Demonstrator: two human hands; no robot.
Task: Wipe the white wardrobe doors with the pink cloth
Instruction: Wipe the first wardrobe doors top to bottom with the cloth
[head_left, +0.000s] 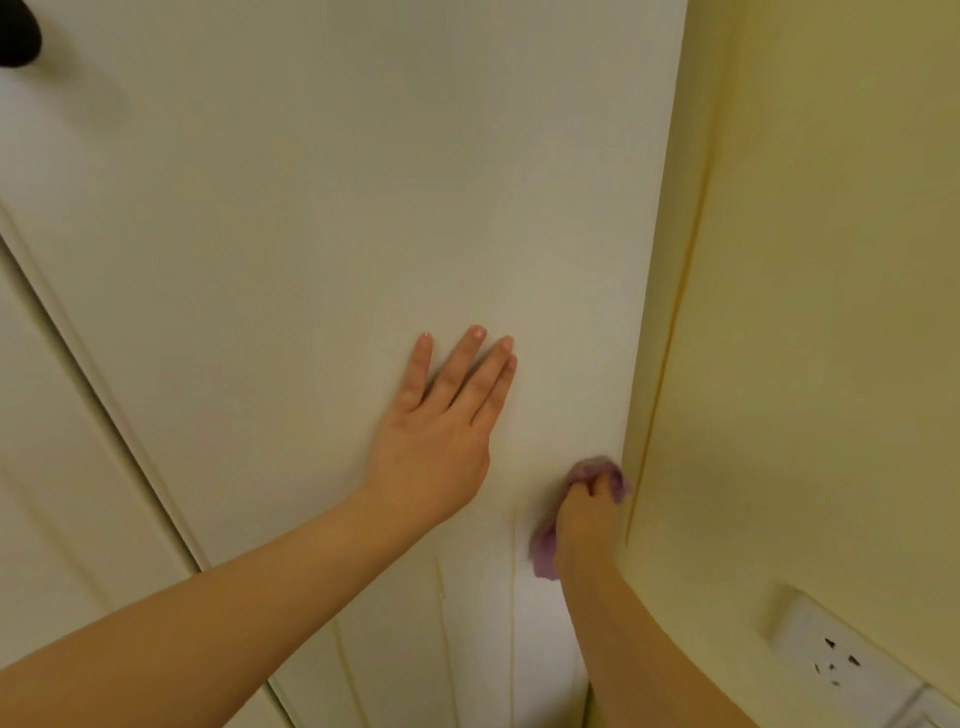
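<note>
The left hand (434, 441) is pressing flat, fingers straight, on the smooth white wardrobe door (311, 208); the right hand (584, 519) is gripping a bunched pink cloth (597, 470) against the door's right edge.

Left hand (441, 431) flat, fingers straight and slightly spread, arm extended forward from lower left. Right hand (584, 514) lower, fingers curled round pink cloth (544, 551), forearm bare.

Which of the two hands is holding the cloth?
The right hand, curled round the pink cloth; the left hand lies flat, empty, on the white door.
</note>
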